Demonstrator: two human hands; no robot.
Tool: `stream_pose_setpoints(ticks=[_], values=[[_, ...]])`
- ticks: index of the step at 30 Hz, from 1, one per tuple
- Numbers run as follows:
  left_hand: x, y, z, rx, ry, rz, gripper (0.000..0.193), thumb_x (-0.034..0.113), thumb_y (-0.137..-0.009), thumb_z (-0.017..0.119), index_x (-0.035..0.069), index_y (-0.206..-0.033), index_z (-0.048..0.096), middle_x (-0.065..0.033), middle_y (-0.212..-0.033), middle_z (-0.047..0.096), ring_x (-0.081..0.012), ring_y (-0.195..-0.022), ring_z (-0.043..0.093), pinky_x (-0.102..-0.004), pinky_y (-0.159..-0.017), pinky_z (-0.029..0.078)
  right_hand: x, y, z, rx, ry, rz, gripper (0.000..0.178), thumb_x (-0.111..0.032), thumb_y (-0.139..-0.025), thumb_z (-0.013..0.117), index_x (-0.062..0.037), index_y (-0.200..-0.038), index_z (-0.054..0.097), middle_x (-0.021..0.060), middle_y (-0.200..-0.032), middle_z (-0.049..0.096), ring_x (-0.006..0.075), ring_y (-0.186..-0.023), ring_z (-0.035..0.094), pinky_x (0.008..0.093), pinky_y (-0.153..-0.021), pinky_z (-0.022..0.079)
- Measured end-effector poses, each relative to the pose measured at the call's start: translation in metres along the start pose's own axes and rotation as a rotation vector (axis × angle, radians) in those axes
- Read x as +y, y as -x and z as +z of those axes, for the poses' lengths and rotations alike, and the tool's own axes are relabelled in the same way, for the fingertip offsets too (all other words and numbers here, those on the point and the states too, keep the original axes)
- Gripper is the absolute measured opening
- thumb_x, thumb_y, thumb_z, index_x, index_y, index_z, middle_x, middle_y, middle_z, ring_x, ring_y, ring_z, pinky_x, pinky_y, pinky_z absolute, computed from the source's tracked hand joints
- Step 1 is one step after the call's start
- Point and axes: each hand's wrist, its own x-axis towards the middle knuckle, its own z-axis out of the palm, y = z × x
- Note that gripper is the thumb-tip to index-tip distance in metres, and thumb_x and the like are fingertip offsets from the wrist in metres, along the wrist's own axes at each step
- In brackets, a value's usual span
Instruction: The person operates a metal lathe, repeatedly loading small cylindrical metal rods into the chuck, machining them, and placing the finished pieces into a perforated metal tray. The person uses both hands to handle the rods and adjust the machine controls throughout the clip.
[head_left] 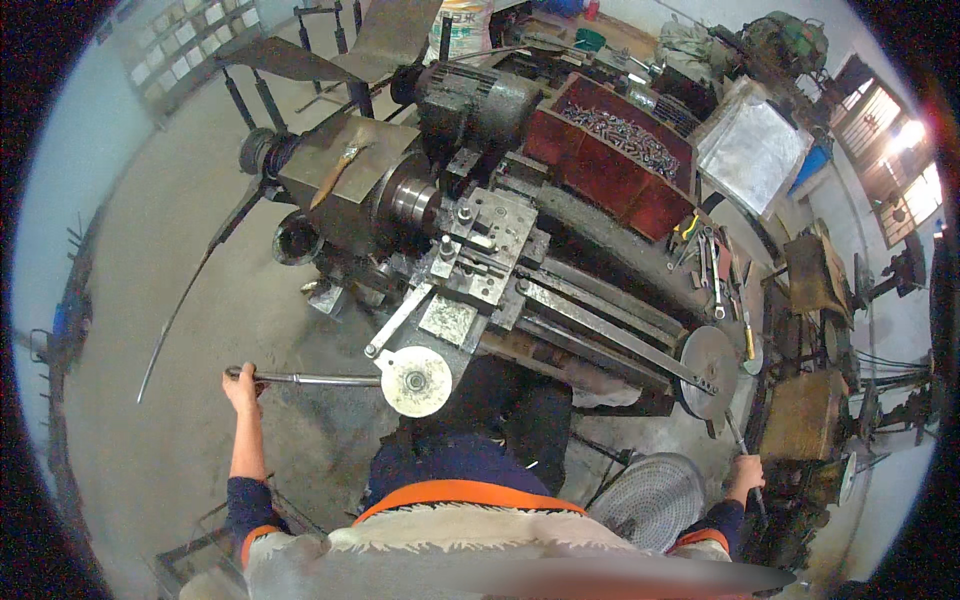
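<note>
My left hand (pixel 243 384) is wrapped round the end of a long metal lever (pixel 320 380), which runs to a round pale disc (pixel 416 382) at the front of a lathe. On the far right my right hand (pixel 745 474) grips a second lever (pixel 735 433) below a larger grey disc (pixel 708 372). Between the two lies the lathe's carriage (pixel 480 250) with its clamped tool block. Left of the carriage sits the round spindle chuck (pixel 412 200); whether a workpiece is in it, I cannot tell. A wooden-handled brush (pixel 335 178) rests on the headstock (pixel 375 150).
Behind the lathe stands a dark red bin (pixel 620 195) full of small metal parts, beside an electric motor (pixel 475 100). Wrenches (pixel 716 275) lie to its right. A thin rod (pixel 200 270) juts out at left. A round perforated seat (pixel 650 500) is near my right arm.
</note>
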Motion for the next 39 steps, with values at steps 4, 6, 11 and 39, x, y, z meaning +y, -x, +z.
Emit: stream_pose_setpoints(ticks=[4,6,11,39], values=[[-0.019,-0.083,-0.059,-0.036,-0.875,0.272,0.030,0.020,-0.073,0.059,-0.005,-0.090,0.060,-0.0156,-0.079,0.063,-0.0211,-0.064,0.060,-0.0339,-0.063,0.048,-0.013,0.007,0.001,-0.112,-0.057,0.167,0.034,-0.030,-0.076,0.051,-0.0045,-0.097,0.057,0.0131,-0.099,0.060,0.0311,-0.094,0.056,0.0496,-0.075,0.044],[-0.013,-0.103,-0.032,-0.156,-0.743,0.275,0.030,0.020,-0.073,0.059,-0.004,-0.091,0.061,-0.0170,-0.082,0.063,-0.0251,-0.068,0.061,-0.0349,-0.064,0.048,-0.019,0.033,0.012,0.136,-0.086,0.051,0.046,-0.029,-0.072,0.054,-0.0033,-0.110,0.051,0.0149,-0.112,0.054,0.0333,-0.104,0.050,0.0485,-0.083,0.040],[0.017,-0.090,0.103,-0.491,-1.113,0.540,0.043,0.024,-0.074,0.061,-0.001,-0.107,0.054,-0.0197,-0.089,0.062,-0.0308,-0.075,0.062,-0.0390,-0.068,0.049,-0.046,0.111,0.004,0.114,-0.622,-0.063,0.058,-0.024,-0.060,0.059,0.0016,-0.112,0.052,0.0218,-0.106,0.057,0.0358,-0.100,0.053,0.0409,-0.086,0.042],[0.095,-0.120,0.119,-0.554,-1.052,0.852,0.032,0.030,-0.082,0.053,0.004,-0.101,0.056,-0.0144,-0.094,0.061,-0.0322,-0.086,0.058,-0.0418,-0.072,0.046,-0.397,0.152,-0.412,0.166,-1.191,-1.359,0.037,-0.017,-0.058,0.061,-0.0033,-0.092,0.065,0.0163,-0.091,0.063,0.0266,-0.088,0.060,0.0330,-0.080,0.046]])
